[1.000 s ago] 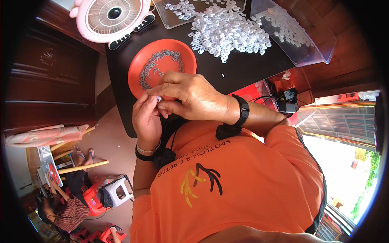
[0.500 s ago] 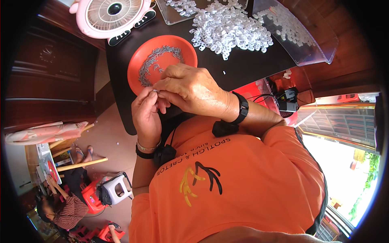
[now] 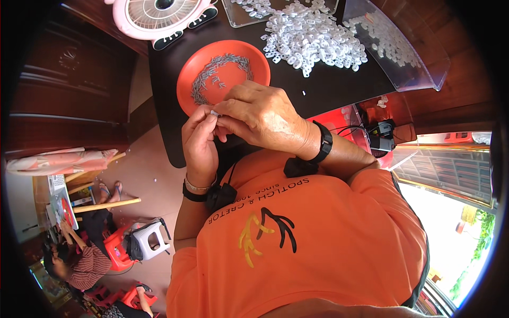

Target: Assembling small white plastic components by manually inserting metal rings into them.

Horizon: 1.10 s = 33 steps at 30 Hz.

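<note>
My left hand (image 3: 200, 142) pinches a small white plastic piece (image 3: 214, 113) between thumb and forefinger, at the near edge of an orange plate (image 3: 185, 79). My right hand (image 3: 263, 113) comes in from the right, fingers drawn together against the same piece; whatever its fingertips grip is covered by the fingers. Small grey pins (image 3: 201, 85) lie in a ring on the plate, with a few near its middle. Beyond my right hand is a heap of white plastic pieces with holes (image 3: 313, 42).
A pink fan (image 3: 161, 18) stands at the far left of the dark table (image 3: 165, 100). Behind the heap is a clear tray (image 3: 238, 24); a clear bin (image 3: 405, 79) with more white pieces stands at right. Another person (image 3: 87, 265) works at lower left beside plastic stools (image 3: 154, 241).
The view has shifted, so the table things sit a little farther right and higher. My hands stay together, and the white piece shows more plainly between the fingertips.
</note>
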Available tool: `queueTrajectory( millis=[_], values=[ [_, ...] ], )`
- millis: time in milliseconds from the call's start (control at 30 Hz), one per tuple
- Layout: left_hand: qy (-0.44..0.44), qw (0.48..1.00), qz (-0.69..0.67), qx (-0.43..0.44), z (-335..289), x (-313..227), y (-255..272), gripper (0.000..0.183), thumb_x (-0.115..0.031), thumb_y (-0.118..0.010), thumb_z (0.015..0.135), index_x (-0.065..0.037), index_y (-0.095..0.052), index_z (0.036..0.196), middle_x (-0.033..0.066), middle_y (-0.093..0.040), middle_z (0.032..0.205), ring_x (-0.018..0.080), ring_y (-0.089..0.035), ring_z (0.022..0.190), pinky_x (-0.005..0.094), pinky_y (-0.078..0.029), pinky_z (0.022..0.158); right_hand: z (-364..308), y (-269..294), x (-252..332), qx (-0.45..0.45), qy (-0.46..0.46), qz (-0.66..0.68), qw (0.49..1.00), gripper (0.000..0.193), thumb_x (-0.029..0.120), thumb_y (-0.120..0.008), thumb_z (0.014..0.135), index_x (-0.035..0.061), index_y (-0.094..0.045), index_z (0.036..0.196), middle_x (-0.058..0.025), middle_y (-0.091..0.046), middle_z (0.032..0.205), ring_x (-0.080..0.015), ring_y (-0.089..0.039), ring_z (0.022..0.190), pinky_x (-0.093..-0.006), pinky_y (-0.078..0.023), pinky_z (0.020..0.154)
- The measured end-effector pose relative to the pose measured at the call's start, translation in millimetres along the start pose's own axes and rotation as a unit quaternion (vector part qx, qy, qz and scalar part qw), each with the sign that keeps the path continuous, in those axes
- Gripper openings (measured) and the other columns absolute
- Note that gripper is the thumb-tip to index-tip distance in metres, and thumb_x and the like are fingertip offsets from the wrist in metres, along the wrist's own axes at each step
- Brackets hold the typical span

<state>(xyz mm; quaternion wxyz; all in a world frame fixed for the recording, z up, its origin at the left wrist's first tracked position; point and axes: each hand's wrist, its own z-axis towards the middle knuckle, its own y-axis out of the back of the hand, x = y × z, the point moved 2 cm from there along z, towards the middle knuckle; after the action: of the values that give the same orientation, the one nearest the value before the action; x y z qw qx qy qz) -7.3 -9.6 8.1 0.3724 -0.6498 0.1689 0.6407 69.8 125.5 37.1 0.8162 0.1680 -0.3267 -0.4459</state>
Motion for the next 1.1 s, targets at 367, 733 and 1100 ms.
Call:
queueTrajectory(
  millis=[367,733,1100],
  values=[
    [-0.019,0.996,-0.039,-0.076,0,3,7,0.019,-0.016,-0.047,0.091,0.001,-0.053,0.086,0.0042,-0.050,0.067,0.0117,-0.046,0.059,0.0237,-0.038,0.058,3,-1,-10,0.100,-0.036,-0.006,0.994,0.014,0.015,-0.072,0.072,0.0089,-0.066,0.083,-0.0049,-0.059,0.077,-0.0245,-0.061,0.072,-0.0344,-0.050,0.059],
    [-0.040,0.995,0.024,-0.089,-4,3,17,0.020,-0.014,-0.041,0.093,-0.001,-0.046,0.080,0.0055,-0.044,0.065,0.0162,-0.045,0.059,0.0271,-0.038,0.058,7,-21,-58,0.249,0.020,-0.204,0.947,0.013,0.019,-0.063,0.078,0.0093,-0.065,0.086,-0.0061,-0.059,0.082,-0.0255,-0.061,0.082,-0.0361,-0.052,0.066],
    [-0.011,0.997,-0.023,-0.068,-8,13,24,0.018,-0.013,-0.043,0.088,-0.002,-0.047,0.075,0.0067,-0.048,0.063,0.0137,-0.044,0.055,0.0254,-0.037,0.056,31,31,-148,0.278,-0.098,-0.279,0.914,0.017,0.016,-0.061,0.079,0.0123,-0.067,0.094,-0.0064,-0.064,0.087,-0.0280,-0.063,0.086,-0.0394,-0.050,0.076]
  ],
)
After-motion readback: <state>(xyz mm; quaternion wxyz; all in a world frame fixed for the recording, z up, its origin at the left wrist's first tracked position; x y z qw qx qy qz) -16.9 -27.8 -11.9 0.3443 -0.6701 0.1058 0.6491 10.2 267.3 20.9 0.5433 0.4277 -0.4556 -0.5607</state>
